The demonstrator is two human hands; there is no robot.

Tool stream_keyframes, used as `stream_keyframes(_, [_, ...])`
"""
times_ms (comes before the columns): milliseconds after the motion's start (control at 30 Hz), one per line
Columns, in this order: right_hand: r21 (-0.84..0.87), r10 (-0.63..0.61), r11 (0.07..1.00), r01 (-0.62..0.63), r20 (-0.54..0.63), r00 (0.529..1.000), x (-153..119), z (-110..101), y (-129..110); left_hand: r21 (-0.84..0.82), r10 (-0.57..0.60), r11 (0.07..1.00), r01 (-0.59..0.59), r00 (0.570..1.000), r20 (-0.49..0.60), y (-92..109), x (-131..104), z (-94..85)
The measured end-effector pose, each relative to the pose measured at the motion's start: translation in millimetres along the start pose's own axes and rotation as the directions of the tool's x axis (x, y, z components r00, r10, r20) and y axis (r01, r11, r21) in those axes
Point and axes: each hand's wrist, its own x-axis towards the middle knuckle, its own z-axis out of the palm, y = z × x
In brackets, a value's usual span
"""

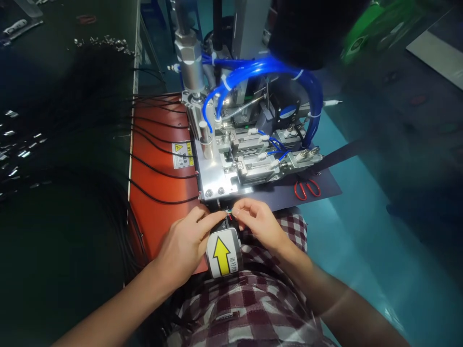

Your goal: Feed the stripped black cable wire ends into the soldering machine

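Observation:
My right hand (262, 225) is closed in a pinch on thin coloured wires (230, 212), with green and red strands showing. Opposite it, the thumb of my left hand (186, 236) reaches to the same wire ends; its fingers are curled, and what they grip is mostly hidden. Both hands meet just in front of the metal press machine (213, 178). Right below the fingertips sits a white guard plate (219, 255) bearing a yellow arrow.
Black cables (162, 144) run across an orange-red panel (162, 207) from a dark bundle on the left. Red-handled scissors (306, 189) lie on the dark plate at right. Blue air tubes (260, 65) arch above the machine. A warning label (183, 155) marks the panel.

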Motion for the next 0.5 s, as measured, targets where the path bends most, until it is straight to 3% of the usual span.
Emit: stream_keyframes(500, [-0.051,-0.012,0.999,0.012,-0.002,1.000,0.2,-0.3,1.0,0.067,0.024,0.997,-0.024,1.000,0.003,1.2,0.7,-0.4])
